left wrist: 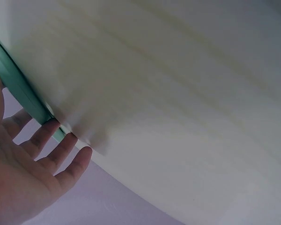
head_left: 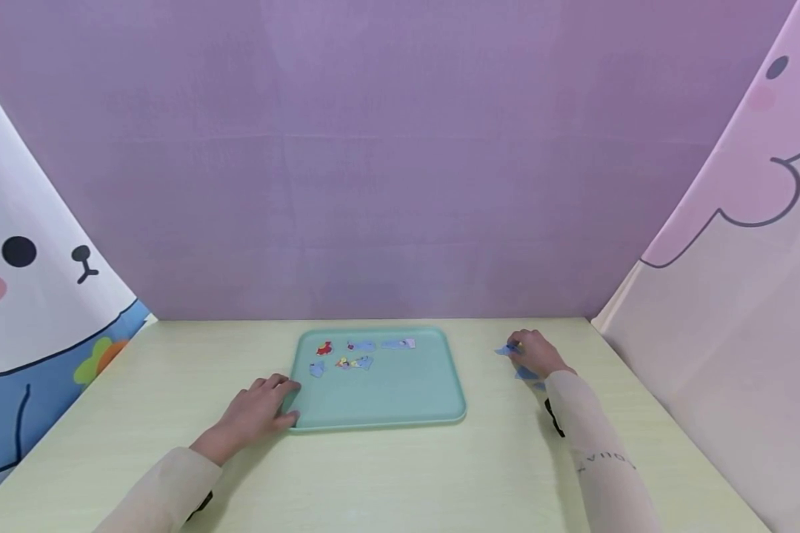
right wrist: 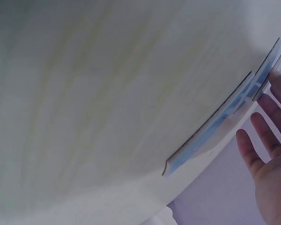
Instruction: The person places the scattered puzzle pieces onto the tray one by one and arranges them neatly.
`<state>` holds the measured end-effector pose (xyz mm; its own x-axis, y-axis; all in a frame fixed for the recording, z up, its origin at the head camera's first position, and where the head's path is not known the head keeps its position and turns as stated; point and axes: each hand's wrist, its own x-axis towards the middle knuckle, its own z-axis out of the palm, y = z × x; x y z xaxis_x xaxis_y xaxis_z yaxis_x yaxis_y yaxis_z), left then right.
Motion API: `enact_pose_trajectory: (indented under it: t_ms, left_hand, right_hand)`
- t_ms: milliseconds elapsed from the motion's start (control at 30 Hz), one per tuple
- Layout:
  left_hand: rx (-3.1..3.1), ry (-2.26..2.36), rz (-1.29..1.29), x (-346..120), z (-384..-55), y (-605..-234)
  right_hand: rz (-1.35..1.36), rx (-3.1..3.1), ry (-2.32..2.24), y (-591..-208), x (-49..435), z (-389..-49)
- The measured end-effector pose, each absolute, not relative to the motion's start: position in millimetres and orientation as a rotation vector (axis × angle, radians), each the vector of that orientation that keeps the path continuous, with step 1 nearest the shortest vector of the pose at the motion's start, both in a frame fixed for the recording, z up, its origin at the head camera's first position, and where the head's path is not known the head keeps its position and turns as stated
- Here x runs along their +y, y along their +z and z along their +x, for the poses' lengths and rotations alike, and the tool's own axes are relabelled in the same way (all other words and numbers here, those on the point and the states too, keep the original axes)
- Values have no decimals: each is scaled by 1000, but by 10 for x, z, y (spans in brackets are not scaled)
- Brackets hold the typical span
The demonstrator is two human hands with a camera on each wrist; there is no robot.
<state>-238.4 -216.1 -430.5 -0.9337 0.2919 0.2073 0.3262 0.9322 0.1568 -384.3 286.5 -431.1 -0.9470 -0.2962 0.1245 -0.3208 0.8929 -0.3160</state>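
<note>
White printed cloth (head_left: 47, 259): hangs at the far left, a cartoon animal face above blue.
Left sleeve (head_left: 163, 492): pale, reaching in over the light wood-look table (head_left: 387, 481).
Left hand (head_left: 253, 411): at the left edge and near left corner of the mint-green tray (head_left: 387, 396); fingers loosely extended and apart, tips touching it.
Tray's pieces: all toward its far side. Red piece (head_left: 324, 348) at the far left, small blue piece (head_left: 316, 369) nearer, yellow-and-blue cluster (head_left: 355, 363) beside that, then two blue strips (head_left: 361, 346) along the far edge.
Purple backdrop (head_left: 400, 148): upright behind the table.
Held piece (head_left: 504, 350): flat and blue, on the table side well right of the tray, at the right fingertips.
Right hand (head_left: 538, 353): thumb and index finger pinch that piece; the other fingers extend.
Loose blue pieces (head_left: 525, 374): on the table beneath the right hand, partly hidden.
Right sleeve (head_left: 600, 444): pale, with dark lettering.
Pink printed cloth (head_left: 760, 163): far right.
</note>
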Motion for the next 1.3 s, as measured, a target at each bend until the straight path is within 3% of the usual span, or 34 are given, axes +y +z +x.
enact_pose_trajectory:
  t_ms: [1300]
  left_hand:
    - [-2919, -277, -459, -2144, -2360, -4275]
  right_hand:
    - [513, -2999, 500, -4290, 2825, -3885]
